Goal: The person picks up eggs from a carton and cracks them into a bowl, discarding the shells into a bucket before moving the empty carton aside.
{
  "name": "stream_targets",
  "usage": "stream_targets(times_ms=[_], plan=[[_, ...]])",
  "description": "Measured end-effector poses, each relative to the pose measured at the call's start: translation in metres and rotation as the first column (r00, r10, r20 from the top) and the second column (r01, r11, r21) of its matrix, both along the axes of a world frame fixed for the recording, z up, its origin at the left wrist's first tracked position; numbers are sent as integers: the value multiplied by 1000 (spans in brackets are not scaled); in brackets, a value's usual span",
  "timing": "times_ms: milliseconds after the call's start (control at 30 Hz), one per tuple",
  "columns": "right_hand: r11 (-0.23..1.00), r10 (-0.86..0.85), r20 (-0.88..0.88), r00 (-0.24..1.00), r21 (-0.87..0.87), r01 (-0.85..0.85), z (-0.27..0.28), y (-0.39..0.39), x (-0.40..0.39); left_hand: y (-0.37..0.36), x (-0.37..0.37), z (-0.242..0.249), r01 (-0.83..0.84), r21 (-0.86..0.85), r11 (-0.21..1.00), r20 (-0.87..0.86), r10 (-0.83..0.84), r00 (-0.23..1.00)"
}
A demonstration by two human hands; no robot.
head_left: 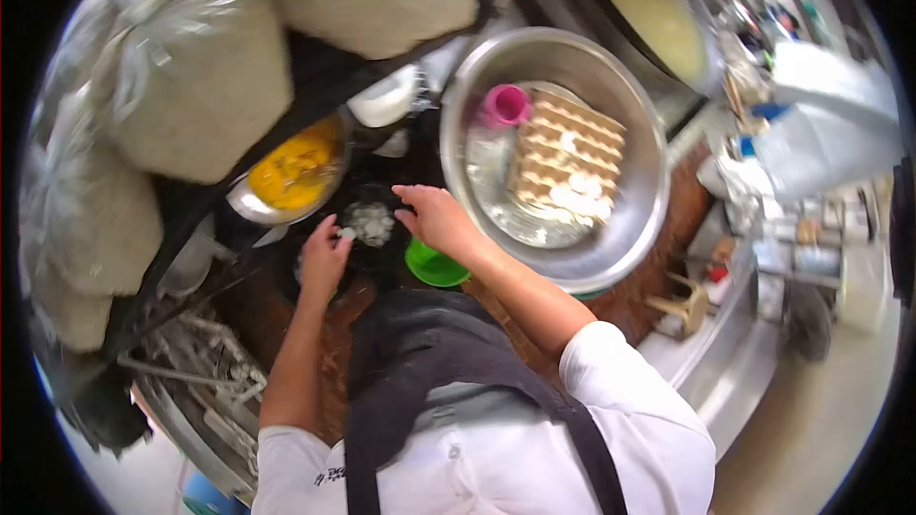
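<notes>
Fingers of my left hand pinch a small white piece, a heap of pale shell-like pieces lies just beside, my right hand holds its fingers apart, green bowl under that wrist, steel basin beyond.

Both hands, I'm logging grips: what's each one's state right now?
Left hand: apparently pinching a small white eggshell piece.
Right hand: open, nothing seen held.

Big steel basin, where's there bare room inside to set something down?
In the basin, probably the shiny patch bordered by the pink cup, the egg tray and the wall on the picture's left; glare makes it uncertain. Crowded: the egg tray's side, and outside, around the right hand and green container.
</notes>
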State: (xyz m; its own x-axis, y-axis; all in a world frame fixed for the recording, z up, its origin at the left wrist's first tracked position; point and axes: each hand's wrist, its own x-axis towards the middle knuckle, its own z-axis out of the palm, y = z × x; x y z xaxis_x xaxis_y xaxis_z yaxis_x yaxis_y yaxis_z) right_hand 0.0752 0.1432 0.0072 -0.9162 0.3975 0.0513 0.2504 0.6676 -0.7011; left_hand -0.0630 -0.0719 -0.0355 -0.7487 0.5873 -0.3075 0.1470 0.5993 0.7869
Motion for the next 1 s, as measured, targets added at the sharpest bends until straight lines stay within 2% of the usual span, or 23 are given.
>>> stream_targets(times_ms=[33,67,100,133,167,200,233,267,400,700,733,833,867,900,967,1000], plan=[[989,-101,20,995,-111,102,20,14,17,3,-1,-1,15,-89,996,-41,-18,999],[953,-285,9,959,-104,284,27,29,38,4,-1,-9,25,-77,997,-13,-26,1000],[935,-353,-37,935,-14,353,20,53,65,7,-1,-14,23,-70,997,8,-23,1000],[901,-372,-103,922,200,386,-4,81,96,13,2,-9,41,-64,997,5,-40,999],[856,-453,-53,890,253,451,-11,100,124,19,6,-2,56,-60,997,2,-56,998],[784,-500,-8,866,422,456,-31,120,157,25,9,3,70,-57,996,-3,-71,998],[738,-535,27,844,502,451,-37,133,182,30,12,2,88,-45,995,11,-88,996],[700,-580,95,809,566,435,-66,148,208,35,16,-2,104,-33,994,25,-104,994],[778,-500,242,831,548,308,-83,166,234,58,30,3,200,-35,979,-10,-201,980],[791,-387,206,899,575,209,-94,189,246,76,40,9,215,-40,976,10,-214,977],[771,-389,147,910,592,234,-93,191,247,75,41,10,212,-37,977,16,-212,977],[836,-541,101,835,172,521,-82,192,239,69,39,12,197,-13,980,27,-197,980],[738,-615,199,763,-195,646,-77,190,233,67,40,13,191,1,982,30,-191,981],[719,-580,189,792,-337,607,-76,189,227,66,40,13,184,17,983,31,-184,982],[587,-573,4,820,-696,413,-36,159,190,63,39,10,166,69,984,72,-171,983],[565,-538,27,842,-731,384,-5,141,168,64,40,12,148,116,982,115,-161,980]])
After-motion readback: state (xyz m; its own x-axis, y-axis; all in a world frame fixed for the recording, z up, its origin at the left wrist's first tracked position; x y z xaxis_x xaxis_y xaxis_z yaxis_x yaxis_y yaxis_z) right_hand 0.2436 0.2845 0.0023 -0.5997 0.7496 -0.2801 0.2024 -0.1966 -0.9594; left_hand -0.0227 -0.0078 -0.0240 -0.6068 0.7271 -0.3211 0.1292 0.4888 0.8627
